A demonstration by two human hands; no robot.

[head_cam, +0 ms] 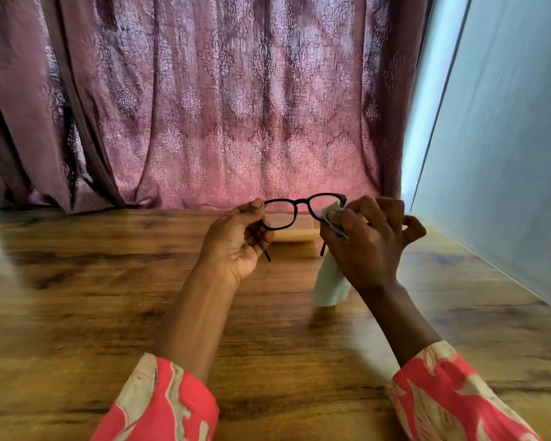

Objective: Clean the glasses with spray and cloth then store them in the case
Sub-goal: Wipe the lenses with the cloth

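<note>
Two bare hands hold thin black-framed plastic glasses [303, 211] above a wooden table [77, 281]. Left hand [236, 240] pinches one frame corner; right hand [366, 240] presses soft pale cloth [330, 284] on the opposite lens. Light, fragile: grip frame, not lenses.

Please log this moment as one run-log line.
left hand: holds glasses | right hand: cloth on lens | above table

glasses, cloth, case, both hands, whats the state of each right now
glasses: unfolded, held up above the table
cloth: pinched on the lens at the right hand's side, rest hanging down
case: on the table behind the glasses, too hidden to tell open or shut
left hand: gripping the frame's end
right hand: holding the cloth
</note>
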